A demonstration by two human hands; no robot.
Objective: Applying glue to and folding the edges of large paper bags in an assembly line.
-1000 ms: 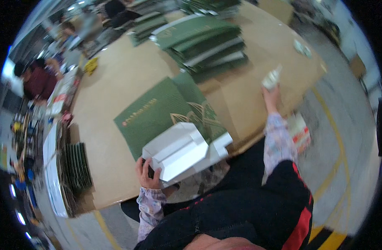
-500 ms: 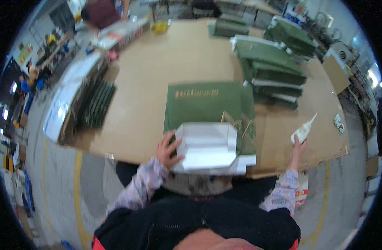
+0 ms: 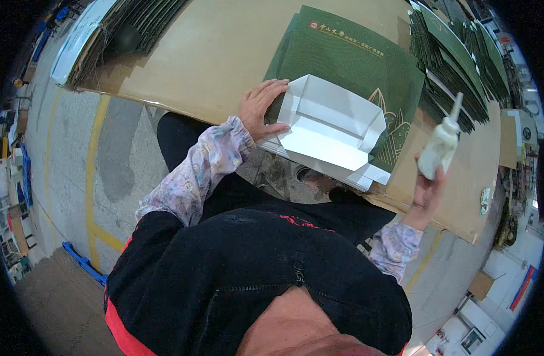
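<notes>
A green paper bag (image 3: 349, 59) lies flat on the table in front of me, with gold line drawing and print on it. Its near end is opened out into white folded flaps (image 3: 328, 130) that form a shallow hexagon. My left hand (image 3: 263, 110) rests at the left end of these flaps, fingers stretched out and thumb apart, pressing on the paper. To the right of the bag, my right hand (image 3: 429, 190) grips a whitish squeeze bottle (image 3: 440, 148) by its lower part. The long thin nozzle points up, away from the bag.
The brown table (image 3: 224, 53) ends just in front of my lap. More green bags stand stacked (image 3: 450, 65) at the right. A row of folded green bags (image 3: 147, 26) sits at the far left beside a white-topped bundle (image 3: 85, 35). A small crumpled packet (image 3: 484, 202) lies near the right edge.
My view has tilted down and turned, so the scene appears rotated. The bottle in my right hand looks larger and its nozzle stands more upright. My left hand stays at the flaps' left end.
</notes>
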